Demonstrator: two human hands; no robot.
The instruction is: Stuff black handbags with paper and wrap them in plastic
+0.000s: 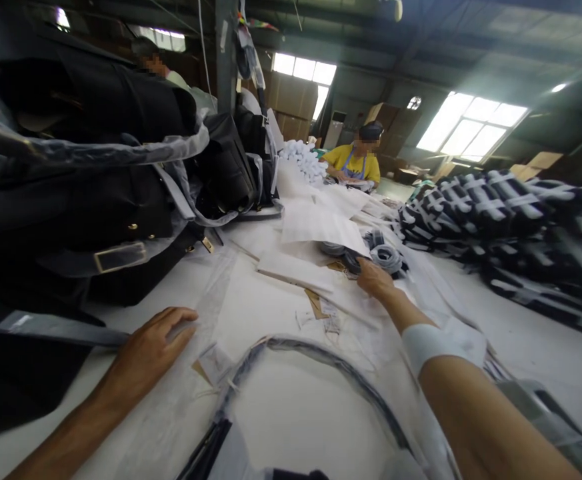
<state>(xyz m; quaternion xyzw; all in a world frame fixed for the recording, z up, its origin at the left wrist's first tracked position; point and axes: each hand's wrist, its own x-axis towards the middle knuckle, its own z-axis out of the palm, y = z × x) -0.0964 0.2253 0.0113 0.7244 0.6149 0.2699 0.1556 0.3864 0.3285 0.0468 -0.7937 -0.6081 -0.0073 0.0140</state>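
My left hand [153, 343] lies flat on the white table [291, 407], fingers spread, resting on thin white wrapping paper beside a stack of black bags [95, 200]. My right hand [375, 277] is stretched far forward, a white band on the forearm, and reaches the pile of coiled grey straps [383, 257]. Its fingers are hidden among the straps and paper. A black strap [321, 367] in clear plastic curves across the table just in front of me.
White paper sheets [321, 223] lie scattered along the table. A heap of black-and-white checked bags [501, 207] fills the right side. A person in a yellow shirt [353, 163] works at the far end, another stands behind the black bags. Cardboard boxes stand at the back.
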